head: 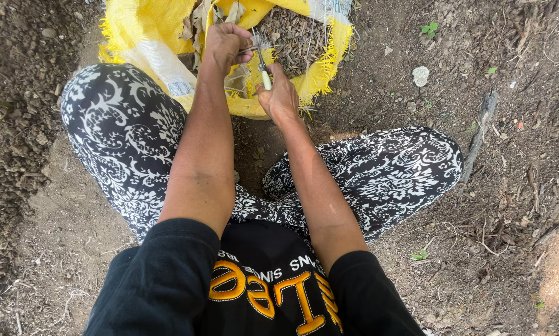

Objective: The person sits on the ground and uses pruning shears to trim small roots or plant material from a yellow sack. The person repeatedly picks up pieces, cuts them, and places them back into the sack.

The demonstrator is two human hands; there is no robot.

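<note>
I squat on bare soil over an open yellow woven sack [145, 37] holding dry leaves and plant debris [292, 34]. My left hand [224, 45] is closed over the sack's mouth, pinching something thin near the tines of a small metal fork-like tool [262, 53]. My right hand [279, 96] grips that tool by its pale handle, tines pointing up toward the left hand. What the left fingers pinch is too small to make out.
Dark loose soil with twigs and dry roots lies all around. A pale stone [420, 76] and a dark stick [481, 127] sit to the right of the sack. My knees in black-and-white patterned trousers [121, 130] flank the hands.
</note>
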